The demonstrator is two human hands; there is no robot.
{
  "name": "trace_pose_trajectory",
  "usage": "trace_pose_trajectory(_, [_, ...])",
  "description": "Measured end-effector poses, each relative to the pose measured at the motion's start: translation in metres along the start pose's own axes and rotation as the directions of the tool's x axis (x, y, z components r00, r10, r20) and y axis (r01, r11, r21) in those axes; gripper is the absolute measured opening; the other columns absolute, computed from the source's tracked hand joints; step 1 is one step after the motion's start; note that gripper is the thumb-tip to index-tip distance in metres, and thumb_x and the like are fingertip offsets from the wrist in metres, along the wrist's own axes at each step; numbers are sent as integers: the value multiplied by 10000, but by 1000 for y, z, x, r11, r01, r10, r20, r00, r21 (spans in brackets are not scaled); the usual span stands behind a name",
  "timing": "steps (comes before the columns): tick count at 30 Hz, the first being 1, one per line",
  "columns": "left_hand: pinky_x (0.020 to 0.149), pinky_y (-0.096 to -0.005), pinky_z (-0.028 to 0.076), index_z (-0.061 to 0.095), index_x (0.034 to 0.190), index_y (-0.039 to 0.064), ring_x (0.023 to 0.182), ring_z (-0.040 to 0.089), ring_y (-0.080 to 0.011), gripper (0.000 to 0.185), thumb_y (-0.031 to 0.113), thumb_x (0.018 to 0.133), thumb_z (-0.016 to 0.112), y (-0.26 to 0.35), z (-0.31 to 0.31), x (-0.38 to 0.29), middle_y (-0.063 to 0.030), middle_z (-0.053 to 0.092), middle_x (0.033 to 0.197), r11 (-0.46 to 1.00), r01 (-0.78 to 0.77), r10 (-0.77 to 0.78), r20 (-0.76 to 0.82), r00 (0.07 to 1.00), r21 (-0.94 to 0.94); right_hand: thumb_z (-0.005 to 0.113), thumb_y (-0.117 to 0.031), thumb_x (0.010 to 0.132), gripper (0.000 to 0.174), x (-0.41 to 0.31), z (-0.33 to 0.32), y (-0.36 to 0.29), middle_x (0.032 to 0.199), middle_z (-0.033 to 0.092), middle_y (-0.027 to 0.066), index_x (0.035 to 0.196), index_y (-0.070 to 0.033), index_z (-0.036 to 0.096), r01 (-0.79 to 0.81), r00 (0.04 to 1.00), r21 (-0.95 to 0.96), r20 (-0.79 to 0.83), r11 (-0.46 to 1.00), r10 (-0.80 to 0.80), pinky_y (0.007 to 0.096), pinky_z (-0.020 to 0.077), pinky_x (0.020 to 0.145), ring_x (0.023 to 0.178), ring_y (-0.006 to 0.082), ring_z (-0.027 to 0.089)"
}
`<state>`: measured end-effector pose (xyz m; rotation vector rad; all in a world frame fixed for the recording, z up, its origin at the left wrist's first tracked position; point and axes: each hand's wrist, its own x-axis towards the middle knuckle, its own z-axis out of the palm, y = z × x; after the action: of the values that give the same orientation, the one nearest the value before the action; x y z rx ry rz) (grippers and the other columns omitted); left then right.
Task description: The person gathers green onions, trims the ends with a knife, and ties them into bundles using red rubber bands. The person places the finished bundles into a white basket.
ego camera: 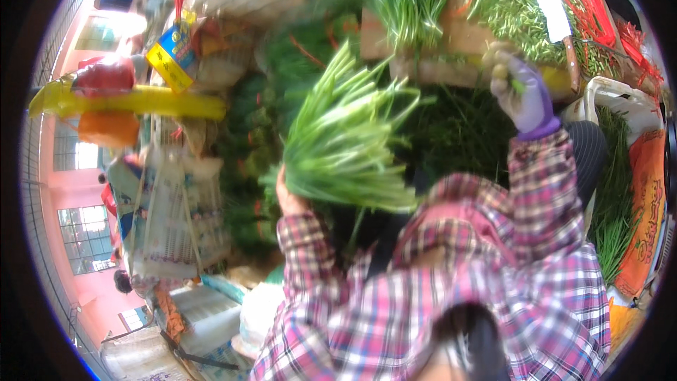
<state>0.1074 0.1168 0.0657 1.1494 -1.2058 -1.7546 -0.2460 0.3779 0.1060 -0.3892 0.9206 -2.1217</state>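
Note:
My bare left hand (288, 193) grips a large bundle of long green stalks (349, 143), their pale cut ends fanning up and to the right; motion blurs them. My right hand (515, 87), in a purple and grey glove, is raised near the front edge of a cardboard-topped surface (468, 37). Its fingers are bent and blurred, and a small green bit shows at the palm; whether it holds anything is unclear. Another bunch of green stalks (412, 5) lies on the cardboard. A cleaver with a wooden handle (571, 61) rests on cut stalk ends (518, 21) at the right.
Red plastic ties (592, 5) lie beside the cleaver. A white crate (592, 90) holding greens stands at my right, with an orange printed bag (642, 211) along it. Dark green bundles (254, 143) are piled beyond my left hand. Stacked crates (169, 222) and distant people are farther left.

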Motion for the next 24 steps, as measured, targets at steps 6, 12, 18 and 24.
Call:
trace_pose_trajectory(6, [856,-346,520,485,1229,-27,972,601,-239,368,155,913,537,1,2,2,-162,586,1141,999,-8,10,-22,1000,49,677,-221,780,607,15,56,31,1196,578,145,1323,-63,453,458,874,-886,465,-77,-141,357,507,800,967,267,623])
trace_pose_trajectory(12, [997,-409,420,520,1229,12,1117,525,-269,392,269,944,440,12,18,3,-153,544,1242,966,194,-214,-108,971,-171,549,-80,803,101,20,89,68,778,595,67,897,-76,583,542,804,-727,595,-421,7,352,504,506,643,239,636])
trace_pose_trajectory(18, [982,-404,429,524,1220,7,1111,527,-265,388,266,947,431,14,20,3,-153,545,1239,908,259,-313,-123,942,-329,559,-73,749,71,1,-11,10,713,601,87,726,-101,620,164,986,-699,115,-696,117,376,513,560,703,285,634])
trace_pose_trajectory(24, [843,-357,526,520,1204,-10,971,607,-251,330,189,944,480,13,18,1,-166,587,1158,998,55,-55,0,999,40,624,-423,796,482,-1,22,13,1041,634,169,1099,-49,613,231,870,-957,121,-177,479,443,501,784,944,310,634])
